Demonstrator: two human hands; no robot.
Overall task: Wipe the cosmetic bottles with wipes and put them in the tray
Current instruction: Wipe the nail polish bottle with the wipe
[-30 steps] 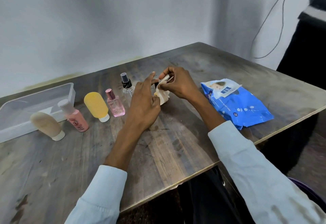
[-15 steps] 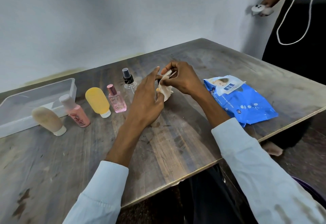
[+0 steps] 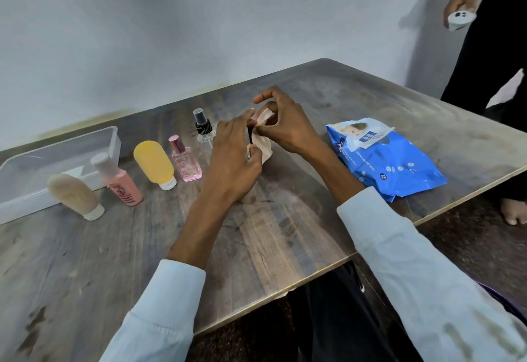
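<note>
My left hand (image 3: 233,159) and right hand (image 3: 285,125) both pinch a wipe (image 3: 263,147); bottles (image 3: 154,162) stand left of them.

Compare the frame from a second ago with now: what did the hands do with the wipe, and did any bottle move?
Both hands kept their hold on the wipe: the right hand pinches its top, the left hand grips its lower edge, and they have stretched it further open. Something dark shows at the wipe's left edge; I cannot identify it. The five bottles, tray and blue wipes pack stayed put.
</note>
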